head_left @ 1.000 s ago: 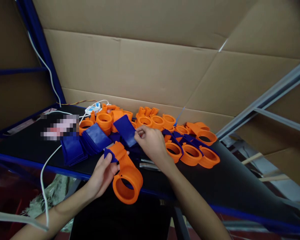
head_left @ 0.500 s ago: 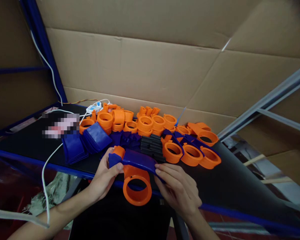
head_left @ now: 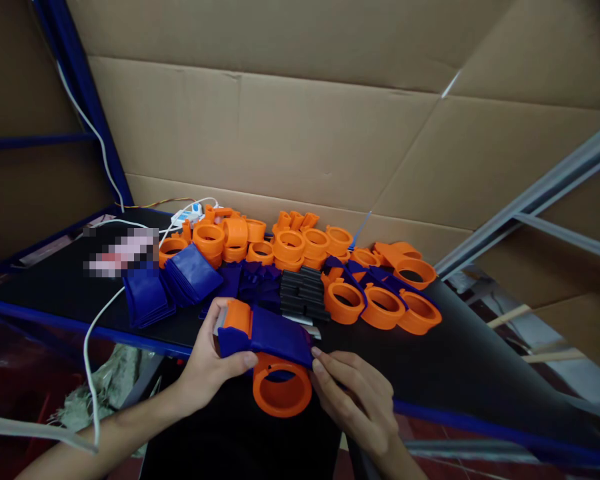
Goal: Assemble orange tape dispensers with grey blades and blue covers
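In the head view, an orange ring (head_left: 281, 393) with a stub arm is held just over the near edge of the counter (head_left: 455, 360). A blue cover (head_left: 275, 331) lies along the arm, directly above the ring's opening and touching it.

The left hand (head_left: 211, 363) is closed on the left end of the ring's arm. Its thumb is pressed onto the cover's near face and its fingers are curled behind. The right hand (head_left: 353, 393) is set at the right of the ring, and the cover's right end is pinched between its thumb and fingertips. The other fingers are loosely spread below.

Beyond the ring lies a black stack (head_left: 303, 293). Further beyond the ring is a heap of orange rings (head_left: 290, 243), against the cardboard (head_left: 280, 133). A blue stack (head_left: 193, 273) is seen beyond and left of the ring, and a white cable (head_left: 93, 327) well to its left.

The step in hand is judged to be the seating of the cover on the ring's arm. The cover looks laid on, but whether it is fully home cannot be told. A next move calls for the arm to be kept steady by the left hand. Even pressure along the cover's right end is needed, with its edges kept in line with the arm.
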A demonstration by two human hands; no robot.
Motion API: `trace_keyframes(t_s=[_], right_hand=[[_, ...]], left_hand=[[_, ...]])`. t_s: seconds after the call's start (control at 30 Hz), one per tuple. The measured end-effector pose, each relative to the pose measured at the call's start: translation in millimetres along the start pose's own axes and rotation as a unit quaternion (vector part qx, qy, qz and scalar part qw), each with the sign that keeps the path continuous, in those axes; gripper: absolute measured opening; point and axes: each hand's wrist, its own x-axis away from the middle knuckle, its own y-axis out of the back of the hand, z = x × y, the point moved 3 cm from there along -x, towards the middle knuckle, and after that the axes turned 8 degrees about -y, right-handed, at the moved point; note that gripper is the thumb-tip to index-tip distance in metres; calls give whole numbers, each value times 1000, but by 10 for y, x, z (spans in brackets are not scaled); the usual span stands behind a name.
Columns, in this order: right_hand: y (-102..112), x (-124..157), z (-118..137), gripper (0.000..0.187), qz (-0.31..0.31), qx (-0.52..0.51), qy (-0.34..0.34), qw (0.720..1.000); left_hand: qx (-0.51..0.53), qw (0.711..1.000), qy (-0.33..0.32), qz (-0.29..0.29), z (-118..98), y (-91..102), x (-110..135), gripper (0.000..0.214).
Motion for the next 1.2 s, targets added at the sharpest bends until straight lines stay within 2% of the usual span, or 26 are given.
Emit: trace_keyframes(t_s=[0.23,0.47,0.63,0.97,1.07,1.13,1.2], right_hand=[[-8,87,2,50,-8,-5,-46,999],[-48,215,24,48,-12,2,-86,996],[-102,207,-5,48,-44,0,-76,996],[-101,54,30,49,-24,-4,-73,997],[-65,-40,33,48,12,-61,-67,996],[-16,-116,2,44,78,-123,-93,985],[38,-185,-36,37,162,-194,-139,957]], left_hand=[[-35,999,1,13,-79,-54,34,48],[-77,997,-2,6,-171,-104,26,54],[-63,998,6,-2,-140,-100,0,55],[-49,999,9,3,-101,-81,6,52],[-46,999,5,10,-144,-71,32,52],[-55,998,-3,37,-200,-72,42,57],[-73,995,-16,73,-264,-80,44,64]])
